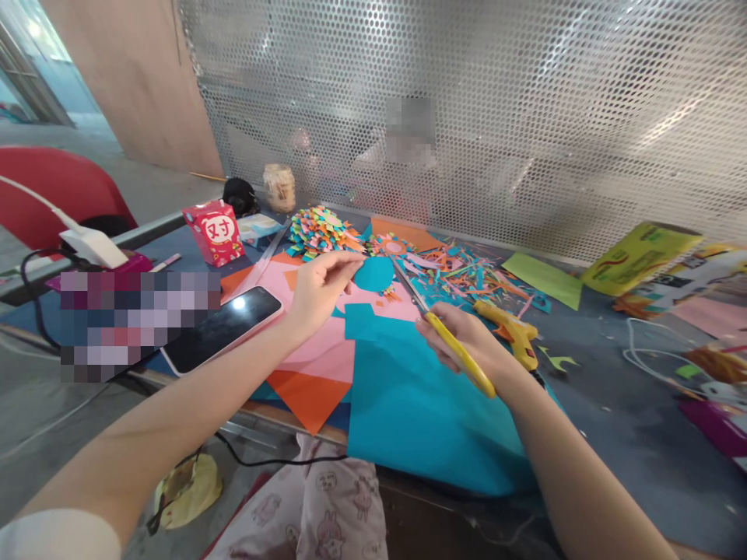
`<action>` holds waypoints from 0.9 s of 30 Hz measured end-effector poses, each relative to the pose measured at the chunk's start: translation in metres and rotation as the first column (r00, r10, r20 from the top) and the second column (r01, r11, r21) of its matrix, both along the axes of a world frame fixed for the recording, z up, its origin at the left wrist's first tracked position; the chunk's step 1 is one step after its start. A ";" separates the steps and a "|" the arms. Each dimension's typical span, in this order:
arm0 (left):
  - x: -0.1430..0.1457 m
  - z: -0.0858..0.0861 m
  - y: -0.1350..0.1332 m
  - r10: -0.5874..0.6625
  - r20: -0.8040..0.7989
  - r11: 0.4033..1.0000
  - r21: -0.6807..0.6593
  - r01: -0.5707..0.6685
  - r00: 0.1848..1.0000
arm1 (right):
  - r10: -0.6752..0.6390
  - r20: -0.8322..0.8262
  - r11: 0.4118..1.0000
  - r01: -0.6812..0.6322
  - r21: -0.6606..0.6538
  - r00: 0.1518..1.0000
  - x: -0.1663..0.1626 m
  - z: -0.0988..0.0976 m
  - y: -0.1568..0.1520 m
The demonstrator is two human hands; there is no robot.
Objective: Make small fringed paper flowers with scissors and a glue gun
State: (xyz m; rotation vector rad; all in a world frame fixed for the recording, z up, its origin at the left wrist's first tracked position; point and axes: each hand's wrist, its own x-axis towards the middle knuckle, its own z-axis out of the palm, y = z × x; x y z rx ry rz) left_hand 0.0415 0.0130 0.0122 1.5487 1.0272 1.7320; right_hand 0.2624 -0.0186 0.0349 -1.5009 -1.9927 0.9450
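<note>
Between the fingertips of my left hand (327,288) is a blue paper circle (375,274), pinched at its left edge. My right hand (467,334) is closed around the yellow handles of a pair of scissors (458,351), whose blades point up and left toward the circle's right side. Below both hands lies a large blue paper sheet (432,404) with a piece cut from its upper left corner. Pink paper (318,346) and an orange sheet (312,397) lie under my left hand. Behind the circle is a flower of coloured paper strips (392,246).
A heap of paper shreds (467,272) spreads behind my right hand, beside a yellow glue gun (513,330). A fringed paper ball (320,232) sits further back. At left are a phone (225,330) and a red packet (214,233). A perforated metal panel (496,101) borders the table's back.
</note>
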 end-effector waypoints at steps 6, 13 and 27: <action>0.000 -0.001 0.001 0.019 -0.015 1.000 0.012 -0.019 1.000 | -0.005 0.017 1.000 0.004 0.011 1.000 0.001 0.000 0.000; -0.001 -0.001 0.002 0.016 -0.031 0.999 0.037 -0.014 0.999 | 0.002 0.010 0.999 -0.002 -0.050 1.000 0.001 0.004 -0.001; -0.002 -0.008 0.003 -0.366 -0.597 0.927 -0.164 0.338 0.713 | -0.205 0.268 0.966 0.152 0.208 0.941 0.009 -0.011 0.026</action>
